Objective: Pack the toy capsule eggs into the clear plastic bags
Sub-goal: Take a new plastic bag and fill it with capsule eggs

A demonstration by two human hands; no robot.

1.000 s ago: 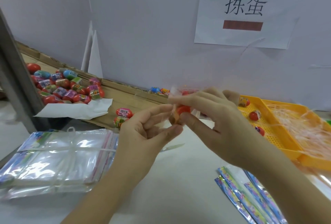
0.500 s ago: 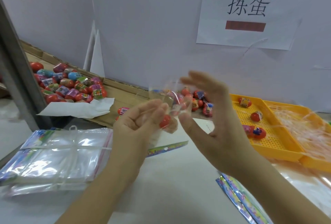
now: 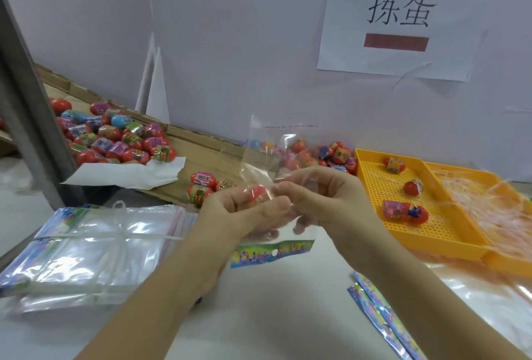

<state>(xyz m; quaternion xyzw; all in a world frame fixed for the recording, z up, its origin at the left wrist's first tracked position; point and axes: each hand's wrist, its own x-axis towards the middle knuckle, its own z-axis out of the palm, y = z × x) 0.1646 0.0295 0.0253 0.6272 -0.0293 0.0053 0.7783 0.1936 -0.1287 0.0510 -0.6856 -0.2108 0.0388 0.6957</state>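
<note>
Both hands hold one clear plastic bag [image 3: 269, 148] with a colourful printed header strip over the table's middle. My left hand [image 3: 244, 212] grips a red capsule egg [image 3: 257, 195] through the bag. My right hand [image 3: 322, 198] pinches the bag just right of that egg. A pile of capsule eggs [image 3: 115, 135] lies on cardboard at the left, and more eggs [image 3: 316, 155] sit behind the bag by the wall. Two loose eggs [image 3: 203, 184] lie just left of my left hand.
A tied stack of clear bags [image 3: 95, 244] lies at the front left. A yellow perforated tray [image 3: 449, 233] at the right holds a few eggs and plastic shreds. Printed header strips [image 3: 380, 313] lie at the front right. A white wall with a paper sign [image 3: 400, 28] stands behind.
The hands came together and dropped lower. My right hand went from spread fingers to pinching the bag, and the bag now stands up behind the hands with the egg inside.
</note>
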